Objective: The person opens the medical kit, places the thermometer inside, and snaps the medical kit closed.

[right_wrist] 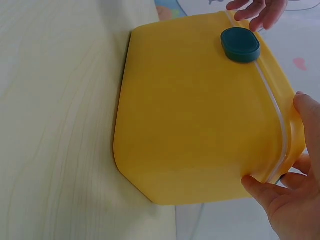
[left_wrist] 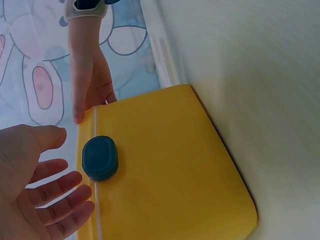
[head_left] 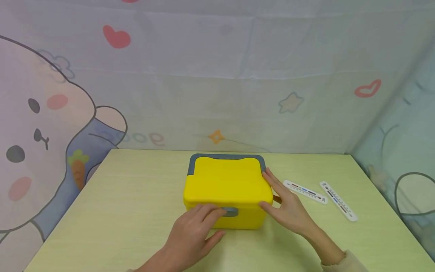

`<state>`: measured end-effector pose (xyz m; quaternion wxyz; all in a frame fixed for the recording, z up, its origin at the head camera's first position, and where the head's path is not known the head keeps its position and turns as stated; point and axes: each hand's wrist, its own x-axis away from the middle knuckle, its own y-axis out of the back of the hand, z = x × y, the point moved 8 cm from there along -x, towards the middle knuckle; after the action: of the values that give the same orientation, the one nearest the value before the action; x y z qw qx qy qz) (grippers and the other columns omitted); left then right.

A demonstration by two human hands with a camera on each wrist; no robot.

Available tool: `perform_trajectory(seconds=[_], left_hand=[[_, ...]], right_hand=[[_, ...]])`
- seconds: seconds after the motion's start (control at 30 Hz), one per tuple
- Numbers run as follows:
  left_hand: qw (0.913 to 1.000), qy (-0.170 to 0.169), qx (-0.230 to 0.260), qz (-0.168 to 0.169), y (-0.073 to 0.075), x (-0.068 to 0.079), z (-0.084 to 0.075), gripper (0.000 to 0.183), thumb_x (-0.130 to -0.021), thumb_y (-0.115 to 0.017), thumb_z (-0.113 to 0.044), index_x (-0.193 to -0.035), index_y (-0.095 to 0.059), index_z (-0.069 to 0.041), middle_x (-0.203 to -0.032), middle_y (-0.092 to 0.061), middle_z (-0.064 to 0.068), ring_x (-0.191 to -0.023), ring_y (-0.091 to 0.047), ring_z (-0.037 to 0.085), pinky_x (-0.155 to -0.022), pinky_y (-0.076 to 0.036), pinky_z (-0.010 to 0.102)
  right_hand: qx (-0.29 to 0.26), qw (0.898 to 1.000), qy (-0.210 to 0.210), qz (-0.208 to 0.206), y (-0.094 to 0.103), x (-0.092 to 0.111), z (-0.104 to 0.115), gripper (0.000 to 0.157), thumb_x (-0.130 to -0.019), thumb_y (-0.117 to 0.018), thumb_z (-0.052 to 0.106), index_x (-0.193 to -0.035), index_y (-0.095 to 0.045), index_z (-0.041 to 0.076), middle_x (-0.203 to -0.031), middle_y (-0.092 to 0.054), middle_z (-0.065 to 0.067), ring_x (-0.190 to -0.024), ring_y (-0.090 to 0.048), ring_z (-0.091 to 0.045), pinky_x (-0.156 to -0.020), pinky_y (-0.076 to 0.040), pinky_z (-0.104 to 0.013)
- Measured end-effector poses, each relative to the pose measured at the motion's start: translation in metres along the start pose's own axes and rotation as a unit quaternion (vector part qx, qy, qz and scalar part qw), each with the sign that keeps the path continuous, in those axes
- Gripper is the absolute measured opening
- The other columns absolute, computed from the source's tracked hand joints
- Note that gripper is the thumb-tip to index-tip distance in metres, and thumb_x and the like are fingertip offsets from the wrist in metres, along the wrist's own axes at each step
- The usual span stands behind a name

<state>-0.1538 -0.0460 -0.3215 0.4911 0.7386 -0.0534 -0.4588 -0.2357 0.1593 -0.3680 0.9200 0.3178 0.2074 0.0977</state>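
A yellow lidded box [head_left: 228,185] with a grey-blue carrying handle [head_left: 224,156] folded at its back edge stands on the table, lid down. On its front is an oval grey-blue latch [left_wrist: 100,157]. My left hand [head_left: 192,232] is at the front left, fingers loosely bent and fingertips right by the latch's left end; its palm and thumb are free of the box. My right hand [head_left: 289,207] rests on the right end of the lid, its fairly straight fingers and thumb spread over the corner. Some of its fingertips [right_wrist: 252,186] touch the box near the lid seam.
Two white strips with printed scales lie right of the box, one [head_left: 306,192] near my right hand and the other [head_left: 338,201] farther right. Behind the pale wood table [head_left: 146,181] hangs a cloth backdrop [head_left: 210,87] with cartoon prints, continuing along the right side.
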Motion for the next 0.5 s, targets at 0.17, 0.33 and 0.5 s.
perform_trajectory(seconds=[0.17,0.33,0.5], left_hand=[[0.9998,0.002,-0.020,-0.005,-0.0027,-0.0009,-0.0001,0.046,-0.069,-0.080,-0.027,-0.110,-0.060,-0.015,-0.104,-0.058,-0.004,-0.085,-0.055,0.009,-0.070,-0.050,0.021],[0.9984,0.015,-0.050,-0.025,-0.0046,-0.0012,0.0008,0.043,-0.067,-0.081,-0.028,-0.104,-0.062,-0.015,-0.099,-0.060,-0.004,-0.081,-0.056,0.010,-0.067,-0.051,0.021],[0.9960,0.050,-0.062,-0.040,-0.0057,-0.0001,0.0047,0.040,-0.067,-0.082,-0.030,-0.099,-0.063,-0.016,-0.091,-0.060,-0.005,-0.076,-0.055,0.008,-0.063,-0.050,0.019]], right_hand=[[-0.001,1.000,0.002,-0.001,0.0000,0.0002,-0.0002,0.073,-0.084,-0.067,0.030,-0.146,-0.028,0.018,-0.154,-0.015,0.003,-0.134,-0.032,-0.028,-0.088,-0.049,-0.037],[-0.002,1.000,0.001,0.000,0.0000,0.0001,-0.0001,0.074,-0.084,-0.067,0.030,-0.146,-0.028,0.018,-0.154,-0.015,0.003,-0.134,-0.032,-0.028,-0.088,-0.049,-0.036],[-0.004,1.000,0.001,0.001,0.0002,0.0001,0.0001,0.074,-0.084,-0.067,0.030,-0.146,-0.028,0.018,-0.154,-0.015,0.004,-0.134,-0.031,-0.028,-0.088,-0.049,-0.036]])
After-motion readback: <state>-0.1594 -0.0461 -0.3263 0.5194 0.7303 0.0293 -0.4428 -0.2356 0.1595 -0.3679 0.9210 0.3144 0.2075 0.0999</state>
